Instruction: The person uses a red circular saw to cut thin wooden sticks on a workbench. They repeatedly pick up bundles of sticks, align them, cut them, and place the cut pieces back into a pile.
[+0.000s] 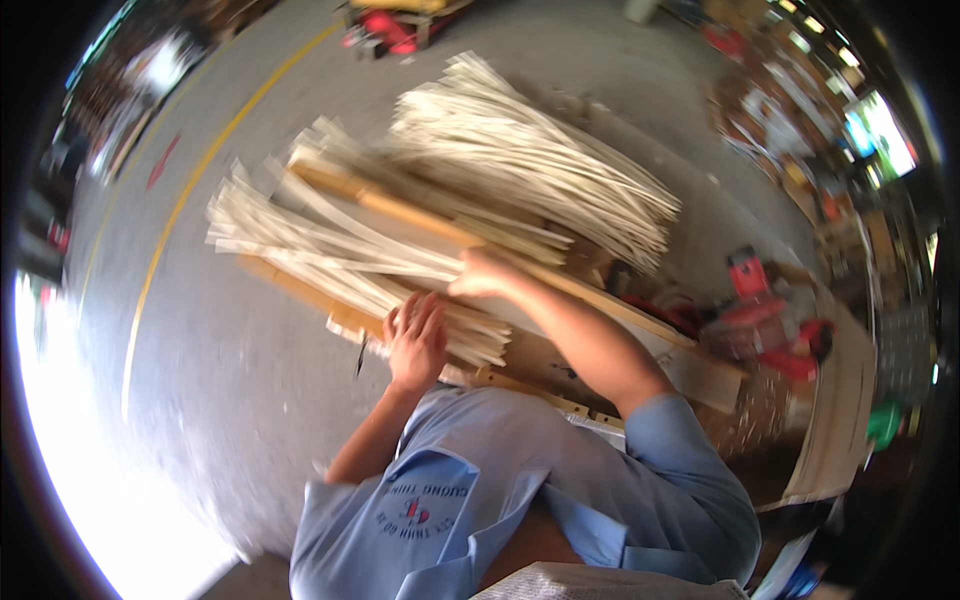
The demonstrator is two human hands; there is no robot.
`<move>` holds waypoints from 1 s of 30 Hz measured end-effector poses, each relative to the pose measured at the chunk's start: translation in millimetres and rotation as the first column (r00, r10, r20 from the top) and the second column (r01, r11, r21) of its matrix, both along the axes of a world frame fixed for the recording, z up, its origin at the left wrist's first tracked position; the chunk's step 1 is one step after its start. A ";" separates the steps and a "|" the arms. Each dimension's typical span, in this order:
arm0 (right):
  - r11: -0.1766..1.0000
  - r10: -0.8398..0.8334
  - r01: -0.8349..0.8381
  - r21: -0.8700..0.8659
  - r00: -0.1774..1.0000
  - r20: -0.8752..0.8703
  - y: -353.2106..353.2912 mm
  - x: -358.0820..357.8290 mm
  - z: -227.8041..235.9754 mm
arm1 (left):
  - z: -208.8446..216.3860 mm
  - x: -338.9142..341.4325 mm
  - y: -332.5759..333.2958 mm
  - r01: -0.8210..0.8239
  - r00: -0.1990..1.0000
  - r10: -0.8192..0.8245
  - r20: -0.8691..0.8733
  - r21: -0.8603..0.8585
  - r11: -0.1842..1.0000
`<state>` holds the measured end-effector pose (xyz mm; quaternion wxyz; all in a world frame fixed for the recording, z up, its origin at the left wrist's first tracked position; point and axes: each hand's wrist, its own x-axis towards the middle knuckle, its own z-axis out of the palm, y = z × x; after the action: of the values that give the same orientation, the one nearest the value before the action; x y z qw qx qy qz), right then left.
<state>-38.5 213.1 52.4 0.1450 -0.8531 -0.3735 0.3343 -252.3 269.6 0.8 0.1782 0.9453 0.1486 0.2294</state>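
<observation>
Left hand (416, 335) half-curled on top of the near strip bundle (295, 242); can't tell if it's gripping. Right hand (482, 274) closed on ends of loose strips (400, 252) (fingertips blurred), which extend leftward from it.

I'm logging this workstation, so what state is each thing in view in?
Left hand: fingers bent over the near strips; grip unclear.
Right hand: closed at a few pale strips.
Near strips: loosely bundled, fanned at the left end.
Far strips: heaped, ends splayed.
Red equipment: blurred; on or off unclear.
</observation>
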 end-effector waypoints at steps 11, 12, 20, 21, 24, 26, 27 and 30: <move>0.896 -0.235 0.198 0.398 0.971 0.048 -119.8 8.8 86.0 | -2.5 -4.4 -10.7 -0.023 0.998 0.032 -0.053 0.156 0.987; 0.845 -0.274 0.241 0.477 0.962 -0.001 -135.2 10.6 74.1 | -1.5 -1.9 -13.2 -0.008 0.998 0.018 -0.062 0.157 0.988; 0.427 -0.361 0.225 0.876 0.931 -0.064 -190.4 -26.1 46.0 | 116.7 103.2 -49.5 0.556 0.820 -0.429 0.378 -0.706 0.440; 0.459 -0.337 0.246 0.854 0.937 -0.089 -189.3 -28.7 51.4 | 141.9 117.9 -63.2 0.577 0.786 -0.430 0.444 -0.777 0.252; 0.419 -0.330 0.236 0.877 0.939 -0.095 -195.4 -30.5 64.6 | 205.4 142.5 -100.6 0.737 0.571 -0.551 0.608 -0.675 0.019; 0.366 -0.320 0.220 0.904 0.942 -0.100 -200.8 -27.8 68.5 | 215.3 155.2 -104.5 0.739 0.518 -0.589 0.620 -0.671 -0.055; 0.396 -0.319 0.229 0.889 0.942 -0.100 -203.6 -26.7 65.2 | 216.2 160.8 -109.5 0.735 0.492 -0.597 0.633 -0.670 -0.105; 0.462 -0.311 0.303 0.834 0.936 -0.168 -214.0 -23.8 39.8 | 199.4 176.4 -125.5 0.730 0.497 -0.599 0.628 -0.675 -0.102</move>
<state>-62.3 -0.9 92.2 0.5976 -0.7271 -0.3296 0.0746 -75.8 144.2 200.2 0.7624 0.5932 -0.2558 0.0391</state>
